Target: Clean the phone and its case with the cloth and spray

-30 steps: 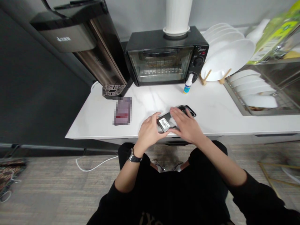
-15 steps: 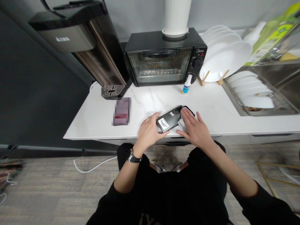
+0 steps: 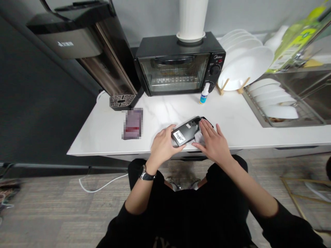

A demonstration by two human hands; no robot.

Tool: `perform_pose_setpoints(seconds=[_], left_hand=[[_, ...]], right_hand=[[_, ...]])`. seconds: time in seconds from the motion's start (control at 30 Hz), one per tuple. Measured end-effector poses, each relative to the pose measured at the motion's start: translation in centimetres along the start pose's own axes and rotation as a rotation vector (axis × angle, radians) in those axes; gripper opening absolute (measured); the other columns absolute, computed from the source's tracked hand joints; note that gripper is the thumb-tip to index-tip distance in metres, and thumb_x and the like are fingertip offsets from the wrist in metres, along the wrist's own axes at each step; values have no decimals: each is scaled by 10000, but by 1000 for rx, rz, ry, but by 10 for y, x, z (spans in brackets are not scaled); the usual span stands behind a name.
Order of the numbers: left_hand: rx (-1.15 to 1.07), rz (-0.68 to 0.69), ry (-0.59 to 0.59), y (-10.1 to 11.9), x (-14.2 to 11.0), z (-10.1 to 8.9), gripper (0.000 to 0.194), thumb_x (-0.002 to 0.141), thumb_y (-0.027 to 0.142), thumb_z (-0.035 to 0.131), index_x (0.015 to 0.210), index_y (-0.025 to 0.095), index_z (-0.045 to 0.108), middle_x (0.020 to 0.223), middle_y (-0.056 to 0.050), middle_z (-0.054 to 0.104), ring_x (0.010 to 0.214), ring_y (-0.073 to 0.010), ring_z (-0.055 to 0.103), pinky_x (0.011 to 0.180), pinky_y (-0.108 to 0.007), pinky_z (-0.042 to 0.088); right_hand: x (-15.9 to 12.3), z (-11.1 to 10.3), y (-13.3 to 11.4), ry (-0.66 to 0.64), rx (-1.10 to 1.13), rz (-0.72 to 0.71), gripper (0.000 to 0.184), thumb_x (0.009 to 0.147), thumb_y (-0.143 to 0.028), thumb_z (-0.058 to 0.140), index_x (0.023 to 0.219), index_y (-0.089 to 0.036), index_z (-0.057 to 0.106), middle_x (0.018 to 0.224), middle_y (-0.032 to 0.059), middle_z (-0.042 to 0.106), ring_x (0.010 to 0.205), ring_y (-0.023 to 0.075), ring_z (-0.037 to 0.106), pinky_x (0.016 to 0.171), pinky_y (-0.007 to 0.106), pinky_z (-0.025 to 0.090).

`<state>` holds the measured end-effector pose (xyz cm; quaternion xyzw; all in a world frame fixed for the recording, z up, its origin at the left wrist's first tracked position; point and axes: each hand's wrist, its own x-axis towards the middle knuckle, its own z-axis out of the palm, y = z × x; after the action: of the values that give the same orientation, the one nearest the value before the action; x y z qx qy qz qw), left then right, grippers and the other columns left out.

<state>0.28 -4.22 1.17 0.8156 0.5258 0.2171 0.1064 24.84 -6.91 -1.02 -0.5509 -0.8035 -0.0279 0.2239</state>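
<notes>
Phone (image 3: 186, 132) lies under the flattened, palm-down right hand (image 3: 213, 142)'s fingertips.

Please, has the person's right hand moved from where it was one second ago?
Yes. Judged against the spray bottle, the right hand has moved to the right, uncovering more of the phone.

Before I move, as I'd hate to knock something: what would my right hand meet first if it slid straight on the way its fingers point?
Your right hand would probably meet the upper end of the dark phone first; its fingertips look right beside it, though whether they touch is unclear.
</notes>
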Motion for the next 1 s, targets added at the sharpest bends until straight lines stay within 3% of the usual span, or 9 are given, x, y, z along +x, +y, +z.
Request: perform_pose_setpoints(seconds=[0.13,0.23,0.37,0.47,0.53,0.73,0.8,0.93,1.0], left_hand=[[22,16,-19,-4,-1,1,701,895,315,756,1496,172,425,1279,-143,724,1167,-338,704,1013,-478,572],[47,55,-41,-8,-2,1,615,927,95,571,1513,172,401,1255,-135,724,1152,-300,698,1010,-451,568],[21,43,-31,-6,-1,1,787,837,372,830,1479,165,423,1321,-158,707,1178,-350,693,1022,-487,569],[-1,2,0,-2,0,1,881,778,520,886,1466,194,442,1313,-139,719,1169,-354,708,1019,-486,571],[-1,-5,-1,-1,0,2,888,770,515,892,1468,203,441,1310,-136,721,1165,-351,713,1019,-477,570],[29,45,-36,-7,-1,2,646,905,200,683,1489,173,408,1247,-129,735,1162,-318,702,1011,-457,562],[32,41,-37,-6,-1,2,672,897,262,726,1484,162,413,1258,-139,731,1162,-329,701,1010,-463,564],[19,5,-13,-2,0,2,911,769,529,893,1470,169,435,1300,-151,721,1162,-352,709,1020,-475,569],[13,0,-3,-1,0,2,918,765,538,897,1470,173,435,1307,-148,724,1167,-350,711,1022,-473,570]], right_hand=[[-8,6,-55,-82,116,-181,1113,949,-845,433,1687,-32,255,1714,247,362,1622,375,338,1302,628,321],[-1,9,-79,-144,184,-302,949,1017,-771,388,1656,-70,360,1691,196,435,1609,317,380,1337,589,273],[25,8,-31,-93,103,-151,846,1060,-709,349,1661,-113,364,1701,172,425,1593,325,408,1314,635,283],[38,8,5,-29,24,46,865,1055,-716,349,1652,-91,381,1676,206,457,1569,388,434,1286,678,295],[35,9,0,-32,21,29,910,1039,-733,375,1652,-61,366,1683,228,435,1583,408,403,1288,679,288],[8,8,-65,-172,173,-362,979,996,-802,397,1665,-89,343,1710,184,406,1627,316,342,1345,601,235],[11,7,-52,-157,159,-313,936,1016,-783,366,1675,-119,332,1710,165,411,1613,309,371,1342,610,232],[30,8,-3,-35,59,-9,875,1052,-730,325,1677,-118,336,1698,188,425,1591,375,400,1304,691,239],[35,11,-2,-14,43,39,896,1045,-742,326,1662,-94,365,1680,206,450,1589,406,391,1296,712,232]])
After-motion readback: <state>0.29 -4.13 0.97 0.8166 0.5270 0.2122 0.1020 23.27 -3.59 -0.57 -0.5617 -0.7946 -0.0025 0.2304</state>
